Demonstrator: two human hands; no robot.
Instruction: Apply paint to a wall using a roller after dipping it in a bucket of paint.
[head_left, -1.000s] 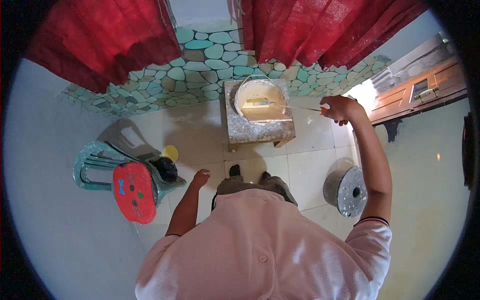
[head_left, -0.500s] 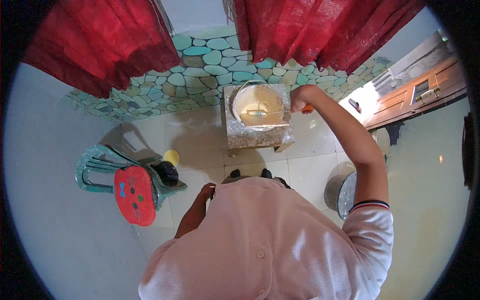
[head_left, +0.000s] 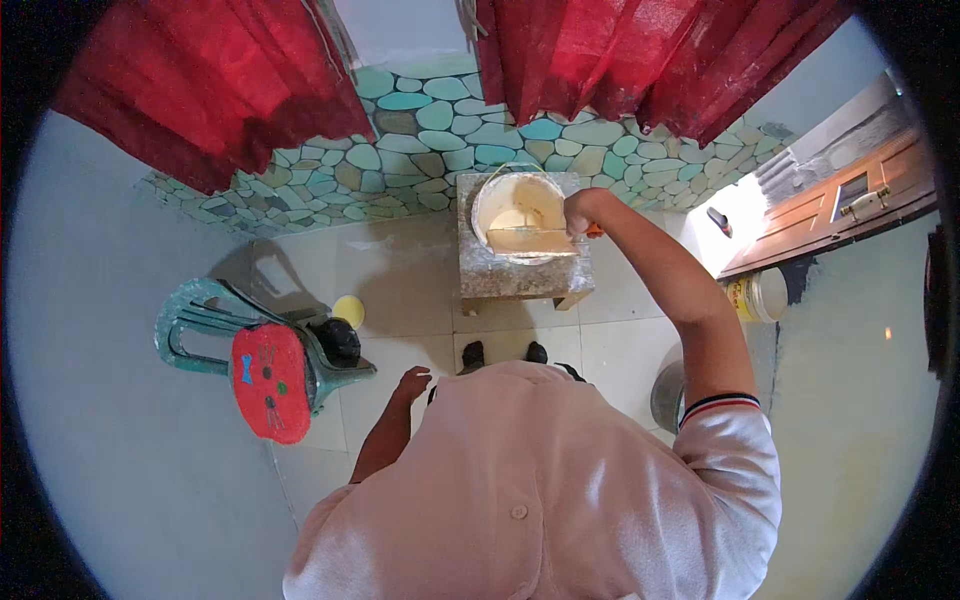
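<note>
My right hand (head_left: 583, 211) is closed around the orange handle (head_left: 595, 231) of a paint roller, at the right rim of a whitish bucket (head_left: 478, 228). The roller's thin metal rod reaches left into the bucket; its head does not show clearly. Pale cream paint (head_left: 510, 217) lies inside, and a flat, paint-covered board (head_left: 533, 243) slants across the bucket's near side. The bucket stands on a paint-spattered stool (head_left: 500, 281). My left hand (head_left: 412, 382) hangs low beside my body, its fingers apart and nothing visible in it.
At left is a green plastic chair (head_left: 185, 345) with a red cushion (head_left: 270, 385); a yellow disc (head_left: 349, 311) lies nearby. Red curtains (head_left: 620, 60) hang beyond the stool. To the right are a grey round container (head_left: 668, 396), a pale bucket (head_left: 768, 296) and a wooden door (head_left: 815, 215).
My right hand has moved left, closer to the bucket. The roller head, visible over the paint before, is no longer clearly seen. The fingers of my left hand look more extended.
</note>
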